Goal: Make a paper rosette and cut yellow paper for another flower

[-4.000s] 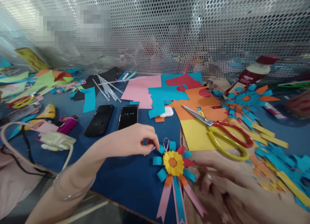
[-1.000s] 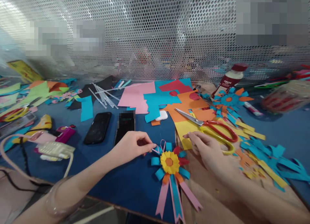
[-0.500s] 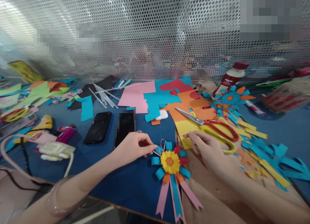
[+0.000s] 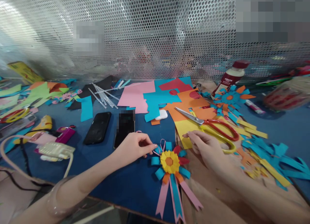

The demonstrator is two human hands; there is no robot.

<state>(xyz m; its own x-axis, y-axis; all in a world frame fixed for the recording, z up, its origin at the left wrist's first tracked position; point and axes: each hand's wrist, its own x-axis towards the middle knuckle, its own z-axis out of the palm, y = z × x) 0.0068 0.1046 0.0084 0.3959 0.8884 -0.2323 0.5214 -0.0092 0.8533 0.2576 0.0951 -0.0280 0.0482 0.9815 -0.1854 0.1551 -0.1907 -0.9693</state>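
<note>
Left of the flower (image 4: 170,162), left hand (image 4: 137,147) pinches string (image 4: 159,150); right hand (image 4: 207,148) opposite, grip unclear. Flower looks built, maybe just string left.

Single view from a head-worn camera, facing forward and tilted down over the counter (image 4: 130,188) — left hand (image 4: 132,148) and right hand (image 4: 207,148) fairly near, below mid-height, perforated metal screen (image 4: 155,14) farther off, spanning the top.

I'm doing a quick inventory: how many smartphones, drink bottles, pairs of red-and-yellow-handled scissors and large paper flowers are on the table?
Smartphones: 2
Drink bottle: 1
Red-and-yellow-handled scissors: 2
Large paper flowers, the yellow-centred rosette and the blue flower: 2
Total: 7
</note>
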